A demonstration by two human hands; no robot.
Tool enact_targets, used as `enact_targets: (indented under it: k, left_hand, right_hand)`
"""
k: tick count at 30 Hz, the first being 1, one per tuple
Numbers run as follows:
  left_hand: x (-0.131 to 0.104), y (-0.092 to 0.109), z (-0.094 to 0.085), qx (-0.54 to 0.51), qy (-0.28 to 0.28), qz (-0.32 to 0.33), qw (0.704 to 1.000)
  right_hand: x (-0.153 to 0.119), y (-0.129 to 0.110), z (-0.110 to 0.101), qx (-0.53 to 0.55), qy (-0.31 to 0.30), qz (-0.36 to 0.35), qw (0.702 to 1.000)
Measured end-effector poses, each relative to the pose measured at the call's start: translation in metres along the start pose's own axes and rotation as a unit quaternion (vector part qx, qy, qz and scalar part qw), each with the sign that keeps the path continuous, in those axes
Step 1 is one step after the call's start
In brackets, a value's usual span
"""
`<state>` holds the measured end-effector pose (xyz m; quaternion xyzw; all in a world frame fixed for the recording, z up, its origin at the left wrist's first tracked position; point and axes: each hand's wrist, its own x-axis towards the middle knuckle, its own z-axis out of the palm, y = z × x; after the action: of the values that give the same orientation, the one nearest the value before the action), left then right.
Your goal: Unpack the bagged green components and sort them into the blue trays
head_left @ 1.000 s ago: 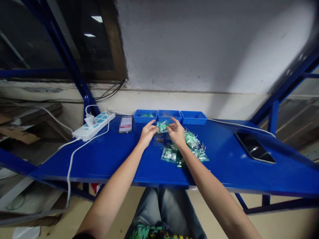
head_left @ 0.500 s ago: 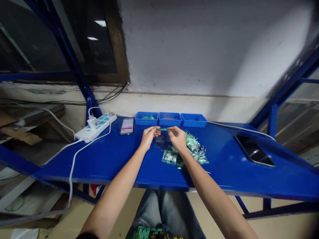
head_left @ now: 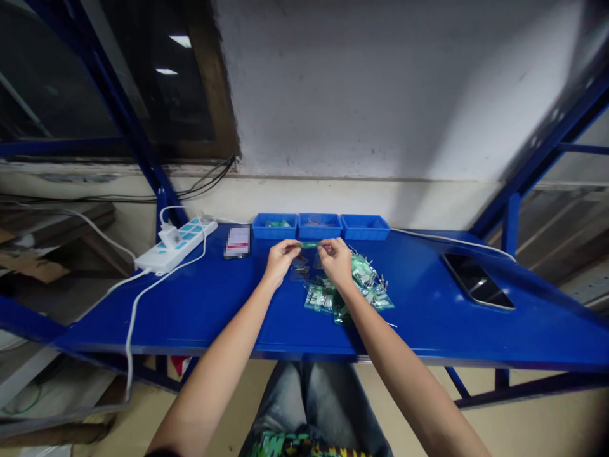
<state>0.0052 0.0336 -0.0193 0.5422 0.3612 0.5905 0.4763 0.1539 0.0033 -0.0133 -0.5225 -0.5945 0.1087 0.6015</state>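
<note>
Between my two hands a small green packet (head_left: pixel 310 244) is stretched level above the blue table. My left hand (head_left: pixel 280 259) pinches its left end, and my right hand (head_left: pixel 335 259) pinches its right end. Beneath and right of my right hand lies a pile of green-and-clear packets (head_left: pixel 364 273) with thin metal pieces sticking out. Small clear bags (head_left: pixel 299 271) with dark bits lie on the table just below the held packet. What exactly is inside the held packet is too small to tell.
Three blue bins (head_left: pixel 320 233) stand in a row at the table's back; the left one holds green packets. A white power strip (head_left: pixel 174 249) with cables and a pixelated card (head_left: pixel 236 242) are at left. A black phone (head_left: pixel 476 280) lies at right.
The view has shifted slightly to the right. Both hands still hold the green packet, whose broader face now shows a little more.
</note>
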Motion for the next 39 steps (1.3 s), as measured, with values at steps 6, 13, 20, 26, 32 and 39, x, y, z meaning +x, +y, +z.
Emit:
enact_targets:
  k: [6,13,20,26,32,39]
  left_hand:
    - [0.001,-0.003,-0.002,-0.001,0.006,-0.003,1.0]
    - [0.0,-0.002,-0.004,-0.01,0.0,-0.029,1.0]
    - [-0.001,0.001,-0.003,-0.003,0.02,-0.024,0.999]
    - [0.0,0.003,-0.001,0.002,0.019,-0.076,0.997]
    - [0.001,0.001,-0.001,0.027,-0.001,-0.082,0.996]
    - [-0.001,0.002,0.001,0.042,0.017,0.0,0.999]
  right_hand:
    - [-0.003,-0.003,0.0,0.124,-0.054,0.095,0.986]
    - [-0.001,0.004,0.006,0.118,-0.019,0.05,0.992]
    - [-0.002,-0.003,0.002,0.008,-0.01,-0.016,1.0]
    - [-0.002,-0.005,-0.004,-0.029,0.01,-0.072,0.997]
    - [-0.003,-0.002,-0.003,-0.043,-0.052,-0.1,0.993]
    - [-0.003,-0.007,-0.003,-0.036,-0.039,-0.025,0.998]
